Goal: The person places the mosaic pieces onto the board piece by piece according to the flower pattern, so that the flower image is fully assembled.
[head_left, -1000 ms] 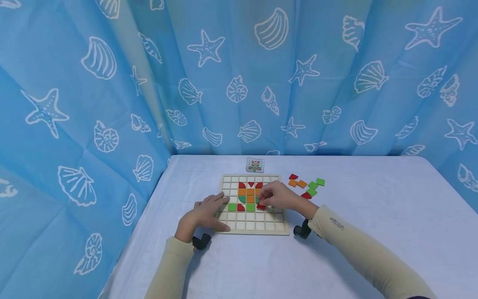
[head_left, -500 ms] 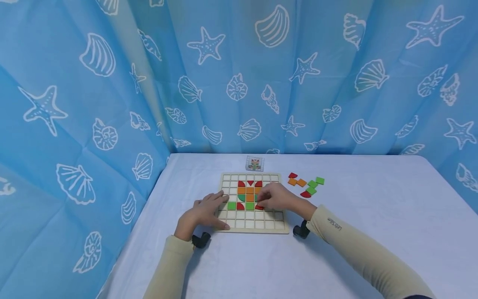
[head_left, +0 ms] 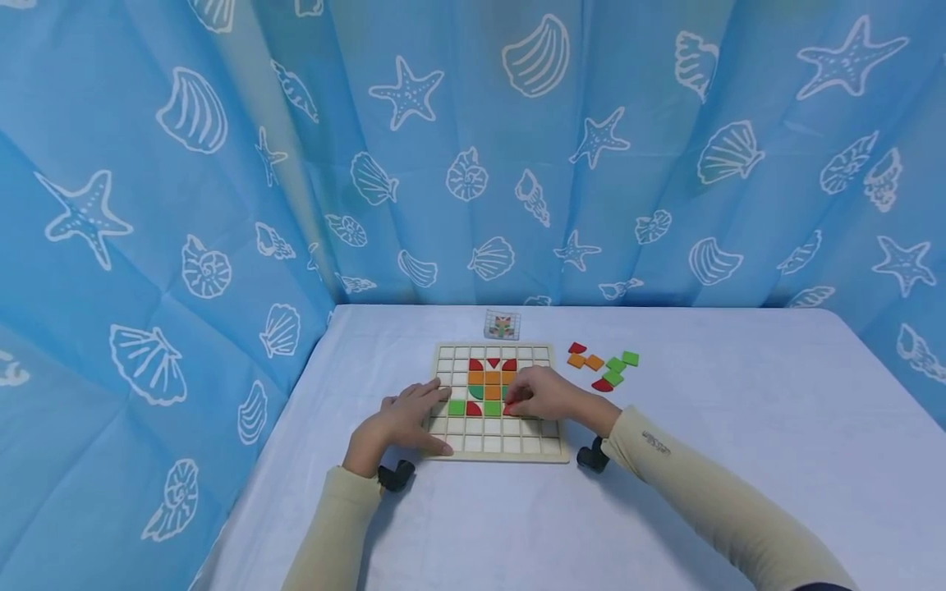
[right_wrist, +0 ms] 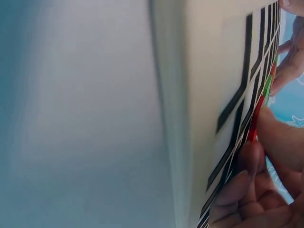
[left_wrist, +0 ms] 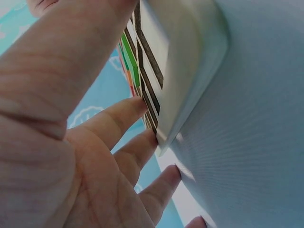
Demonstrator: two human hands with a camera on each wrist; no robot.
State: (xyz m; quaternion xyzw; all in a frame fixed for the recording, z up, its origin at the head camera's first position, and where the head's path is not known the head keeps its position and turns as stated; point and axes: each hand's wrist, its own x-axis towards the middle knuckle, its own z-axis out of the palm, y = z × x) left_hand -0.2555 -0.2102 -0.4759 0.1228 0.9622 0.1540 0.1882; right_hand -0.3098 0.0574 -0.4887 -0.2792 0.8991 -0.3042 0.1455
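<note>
Red colours the small flat piece [right_wrist: 255, 123] pinched between thumb and fingertip of the right hand [head_left: 539, 392], just right of the frame's centre and low down. Seen from the right wrist, that piece stands close against the face of the wooden grid board [head_left: 510, 458], though I cannot tell whether it lies fully flat in its cell. It sits at the end of a row where a green square [head_left: 457, 408], a red quarter-round [head_left: 474, 408] and another green square [head_left: 493, 408] already fill their places.

To the left of centre, the left hand [head_left: 406, 419] spreads its fingers wide and grips nothing; some tips touch the board's edge, and it seems to be steadying it. Above the board, near the middle of the frame, a small picture card [head_left: 502, 325] bears a coloured figure on a grid. Right of the board lie two orange squares [head_left: 594, 362], some loose green squares [head_left: 631, 359] and two loose red pieces [head_left: 602, 385], all on the white cloth [head_left: 702, 386].

I take the step in hand to be seating this red piece. As I judge it, the next move calls for lining its edges up with the cell, pressing it level, then easing the pinch without nudging its neighbours.
</note>
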